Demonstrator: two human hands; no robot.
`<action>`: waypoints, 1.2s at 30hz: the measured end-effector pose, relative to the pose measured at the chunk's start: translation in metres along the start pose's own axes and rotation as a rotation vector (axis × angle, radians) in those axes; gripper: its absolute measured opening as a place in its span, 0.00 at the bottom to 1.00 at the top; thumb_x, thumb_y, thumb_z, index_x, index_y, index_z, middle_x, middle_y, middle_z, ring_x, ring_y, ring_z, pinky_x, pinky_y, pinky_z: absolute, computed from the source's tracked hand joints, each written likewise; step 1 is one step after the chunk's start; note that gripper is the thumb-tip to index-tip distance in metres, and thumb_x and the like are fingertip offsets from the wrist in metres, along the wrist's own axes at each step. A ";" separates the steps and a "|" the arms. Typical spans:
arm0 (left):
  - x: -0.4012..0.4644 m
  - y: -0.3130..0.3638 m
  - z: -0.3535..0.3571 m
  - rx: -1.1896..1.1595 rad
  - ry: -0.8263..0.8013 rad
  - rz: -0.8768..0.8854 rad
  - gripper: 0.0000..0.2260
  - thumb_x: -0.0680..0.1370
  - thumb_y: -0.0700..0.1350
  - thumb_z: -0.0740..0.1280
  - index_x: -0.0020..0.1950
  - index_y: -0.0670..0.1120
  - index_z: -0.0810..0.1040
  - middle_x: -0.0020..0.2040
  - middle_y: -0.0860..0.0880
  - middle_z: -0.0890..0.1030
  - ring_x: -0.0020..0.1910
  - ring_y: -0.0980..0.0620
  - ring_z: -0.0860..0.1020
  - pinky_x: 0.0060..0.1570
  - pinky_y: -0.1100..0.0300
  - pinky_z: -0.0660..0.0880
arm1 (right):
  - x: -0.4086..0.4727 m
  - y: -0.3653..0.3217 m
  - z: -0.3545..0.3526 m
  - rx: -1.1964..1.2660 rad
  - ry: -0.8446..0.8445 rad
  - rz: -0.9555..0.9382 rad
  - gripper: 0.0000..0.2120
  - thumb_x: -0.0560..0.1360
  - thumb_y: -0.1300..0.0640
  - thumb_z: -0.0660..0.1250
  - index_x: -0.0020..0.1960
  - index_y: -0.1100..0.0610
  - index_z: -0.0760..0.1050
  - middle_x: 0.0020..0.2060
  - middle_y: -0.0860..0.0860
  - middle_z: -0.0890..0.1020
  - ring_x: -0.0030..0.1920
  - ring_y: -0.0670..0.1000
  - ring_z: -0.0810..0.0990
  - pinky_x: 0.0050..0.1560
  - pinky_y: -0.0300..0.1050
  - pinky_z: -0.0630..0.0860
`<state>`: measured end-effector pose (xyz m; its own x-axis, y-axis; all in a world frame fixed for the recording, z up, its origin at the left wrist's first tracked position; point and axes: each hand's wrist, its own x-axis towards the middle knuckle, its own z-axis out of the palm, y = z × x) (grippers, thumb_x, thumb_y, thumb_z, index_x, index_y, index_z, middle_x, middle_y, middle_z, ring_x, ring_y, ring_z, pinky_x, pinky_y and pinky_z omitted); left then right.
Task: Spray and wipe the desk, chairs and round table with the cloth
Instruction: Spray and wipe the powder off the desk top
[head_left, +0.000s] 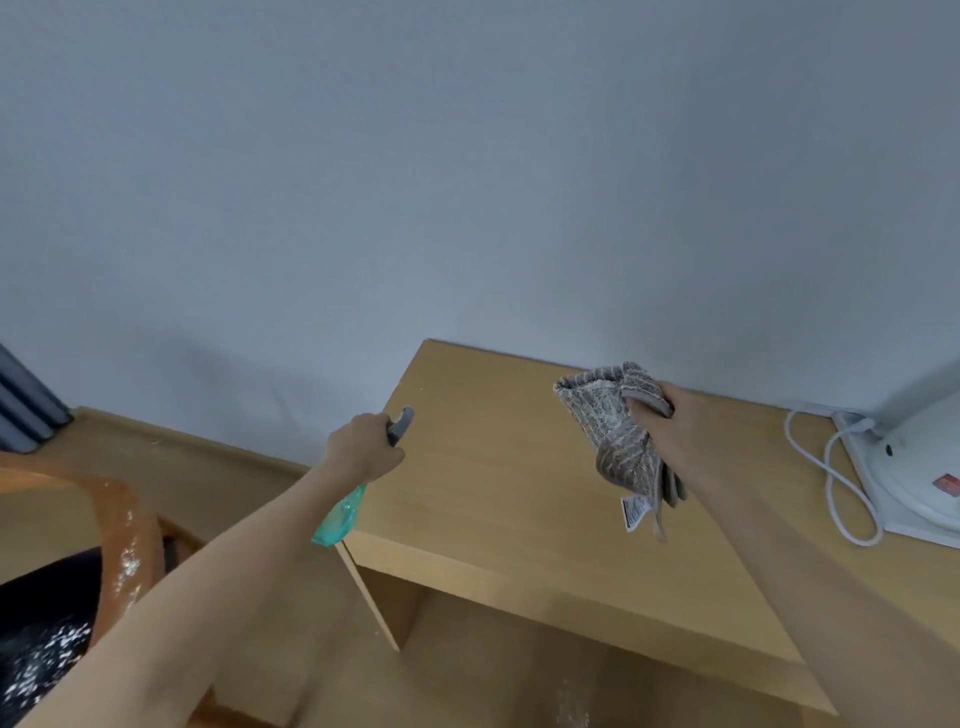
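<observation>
The left hand (363, 449) grips the translucent green spray bottle (340, 512), nozzle toward the light wooden desk surface (498, 493), apparently ready to spray, while the right hand (670, 423) at three o'clock holds the bunched grey ribbed cloth (613, 431) clear, its fingers closed around it.

Two bare forearms, sleeveless as far as the frame shows, end in an ungloved left hand (363, 449) and right hand (670, 421), wrists unadorned.

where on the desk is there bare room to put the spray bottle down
The desk top is bare from its left edge, by the spray bottle, across to the white cord. The right end is crowded with the cord and a white appliance.
</observation>
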<state>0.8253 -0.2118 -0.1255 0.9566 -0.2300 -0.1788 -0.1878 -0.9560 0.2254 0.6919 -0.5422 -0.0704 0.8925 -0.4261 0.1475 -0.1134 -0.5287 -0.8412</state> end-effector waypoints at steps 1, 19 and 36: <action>-0.010 -0.004 0.005 0.004 -0.001 0.001 0.06 0.72 0.45 0.64 0.44 0.43 0.73 0.38 0.48 0.77 0.37 0.46 0.79 0.36 0.59 0.73 | 0.000 -0.004 0.004 0.000 -0.018 -0.010 0.05 0.77 0.58 0.66 0.43 0.51 0.77 0.27 0.54 0.74 0.27 0.52 0.69 0.27 0.39 0.63; -0.094 -0.040 0.035 -0.089 0.083 -0.178 0.07 0.74 0.48 0.65 0.48 0.47 0.72 0.44 0.49 0.77 0.40 0.49 0.77 0.39 0.57 0.72 | -0.011 -0.033 0.050 0.051 -0.113 -0.110 0.03 0.78 0.58 0.65 0.49 0.55 0.78 0.27 0.50 0.72 0.26 0.48 0.67 0.23 0.33 0.61; -0.017 0.198 0.034 -0.275 0.011 0.426 0.05 0.68 0.40 0.66 0.38 0.48 0.70 0.49 0.47 0.80 0.42 0.42 0.77 0.40 0.52 0.74 | -0.066 0.104 -0.152 -0.026 0.397 0.229 0.03 0.77 0.58 0.66 0.46 0.57 0.76 0.30 0.54 0.73 0.29 0.51 0.68 0.27 0.37 0.63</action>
<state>0.7645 -0.4031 -0.1106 0.8101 -0.5862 -0.0062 -0.4980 -0.6937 0.5204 0.5549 -0.6808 -0.0888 0.6071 -0.7800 0.1517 -0.3040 -0.4044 -0.8625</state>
